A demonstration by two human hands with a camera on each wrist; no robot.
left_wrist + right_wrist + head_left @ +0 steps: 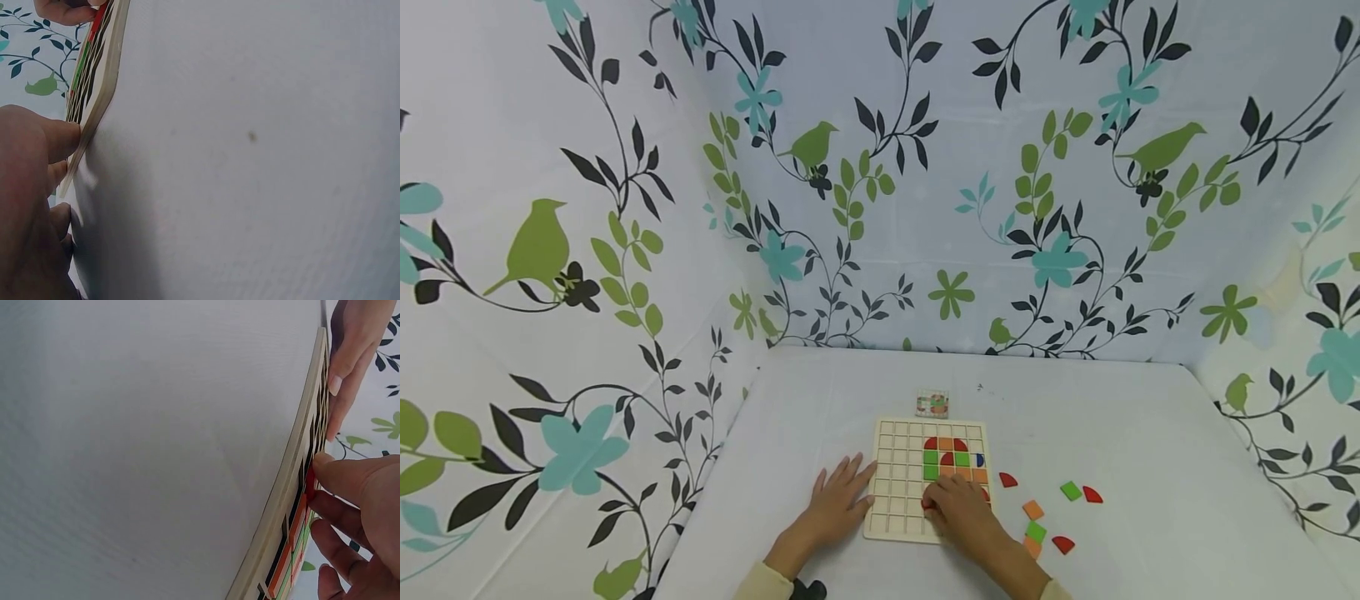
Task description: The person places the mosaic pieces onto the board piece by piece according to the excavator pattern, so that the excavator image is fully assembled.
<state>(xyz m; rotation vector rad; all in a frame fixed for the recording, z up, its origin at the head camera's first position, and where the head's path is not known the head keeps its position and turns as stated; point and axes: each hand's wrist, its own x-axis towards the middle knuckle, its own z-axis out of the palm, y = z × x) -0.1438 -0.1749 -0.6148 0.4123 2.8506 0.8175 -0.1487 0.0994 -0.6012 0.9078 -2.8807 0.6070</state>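
A light wooden grid board (895,523) lies on the white table, its right half partly filled with red, orange and green tiles and one small blue piece (980,460). My left hand (838,504) rests at the board's left edge, fingers spread and touching the rim. Over the lower middle of the grid, my right hand (966,512) pinches a red piece (310,481) between thumb and forefinger, down at the board's surface. That hand hides some of the lower right cells. Behind the board lies a small pattern card (932,404).
Loose tiles lie right of the board: red quarter-rounds (1063,544), green squares (1071,491) and orange squares (1033,509). A patterned cloth (951,208) hangs around the table (1120,433) at the back and sides. A dark object (808,590) shows beside the left wrist.
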